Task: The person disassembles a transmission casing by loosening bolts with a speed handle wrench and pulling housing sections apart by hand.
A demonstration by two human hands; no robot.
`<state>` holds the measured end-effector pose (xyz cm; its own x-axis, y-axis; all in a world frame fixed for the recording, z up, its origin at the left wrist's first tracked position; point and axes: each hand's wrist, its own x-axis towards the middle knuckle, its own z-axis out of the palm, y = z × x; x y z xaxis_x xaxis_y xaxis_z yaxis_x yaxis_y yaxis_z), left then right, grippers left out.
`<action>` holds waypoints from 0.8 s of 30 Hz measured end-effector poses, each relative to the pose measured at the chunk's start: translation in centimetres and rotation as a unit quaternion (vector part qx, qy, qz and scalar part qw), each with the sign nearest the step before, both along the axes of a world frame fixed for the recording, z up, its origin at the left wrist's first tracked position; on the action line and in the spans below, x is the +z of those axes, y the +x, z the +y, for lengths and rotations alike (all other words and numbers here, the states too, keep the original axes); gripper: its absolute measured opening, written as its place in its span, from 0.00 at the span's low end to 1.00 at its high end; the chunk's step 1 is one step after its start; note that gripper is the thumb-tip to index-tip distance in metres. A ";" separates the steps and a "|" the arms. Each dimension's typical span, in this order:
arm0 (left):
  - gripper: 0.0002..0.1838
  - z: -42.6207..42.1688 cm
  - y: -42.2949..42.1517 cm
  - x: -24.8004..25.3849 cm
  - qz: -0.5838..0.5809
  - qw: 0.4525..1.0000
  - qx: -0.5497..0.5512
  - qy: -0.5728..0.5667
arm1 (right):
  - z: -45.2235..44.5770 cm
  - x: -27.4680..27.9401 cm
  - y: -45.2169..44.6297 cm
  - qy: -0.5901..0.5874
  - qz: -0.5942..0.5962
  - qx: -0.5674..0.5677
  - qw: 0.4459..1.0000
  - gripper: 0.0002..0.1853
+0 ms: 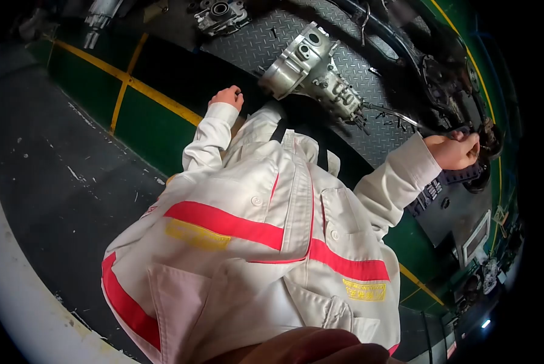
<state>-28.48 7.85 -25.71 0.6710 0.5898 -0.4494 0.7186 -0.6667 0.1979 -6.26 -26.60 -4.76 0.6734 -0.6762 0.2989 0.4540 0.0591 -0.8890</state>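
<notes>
A silver gearbox housing (311,70) lies on the patterned metal bench top in front of me. My right hand (457,151) is a closed fist out to the right. A long-handled wrench (399,116) runs from the right end of the housing to this fist. Its dark grip end is partly hidden by the fingers. My left hand (227,97), fingers curled, rests by my knee to the left of the housing. Nothing shows in it, and it does not touch the housing.
The diamond-plate bench top (360,65) carries small loose parts. Another metal casting (221,16) lies at the back left. Dark curved metal parts (432,79) stand at the right, above a dark tray (461,175). Yellow lines (126,77) cross the green floor.
</notes>
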 end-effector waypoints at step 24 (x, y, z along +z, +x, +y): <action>0.23 11.6 28.6 -22.2 -0.137 0.959 -0.239 -0.071 | -1.9 0.1 0.9 -0.057 0.071 -0.088 0.992 0.13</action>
<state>0.07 19.49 -47.93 0.9536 0.1313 -0.2711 0.2457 -0.8595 0.4482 -5.34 -28.53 -4.63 0.5891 -0.7541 0.2905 0.3181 -0.1142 -0.9412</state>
